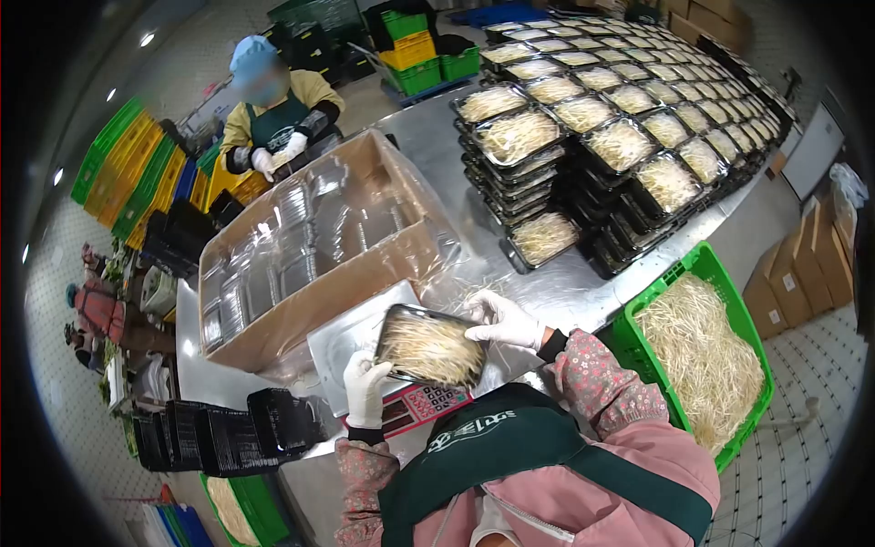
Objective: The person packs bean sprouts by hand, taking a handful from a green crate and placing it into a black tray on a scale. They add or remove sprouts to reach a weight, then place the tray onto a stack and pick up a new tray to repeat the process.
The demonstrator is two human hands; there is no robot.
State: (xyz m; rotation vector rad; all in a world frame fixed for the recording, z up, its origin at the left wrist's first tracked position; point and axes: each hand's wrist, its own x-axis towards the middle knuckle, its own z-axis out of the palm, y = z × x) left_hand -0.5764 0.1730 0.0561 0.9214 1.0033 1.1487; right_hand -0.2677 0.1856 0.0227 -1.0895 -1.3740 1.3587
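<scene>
A black plastic tray (395, 314) heaped with bean sprouts (431, 349) is held in front of me, above a weighing scale (339, 351) with a red-framed keypad (427, 404). My left hand (366, 387), in a white glove, is closed on the tray's left edge. At the opposite end my right hand (501, 321), also gloved, grips the right edge, its fingertips close to the sprouts. The tray hides part of the scale's plate. Loose sprout strands (469, 290) lie on the metal table (427, 137) just beyond my right hand.
Stacked filled trays (597, 128) cover the table's far right. A cardboard box (342, 287) of clear plastic lids stands ahead left, with black trays (228, 433) nearer. To my right is a green crate (761, 401) of loose sprouts. A person (278, 109) works across the table.
</scene>
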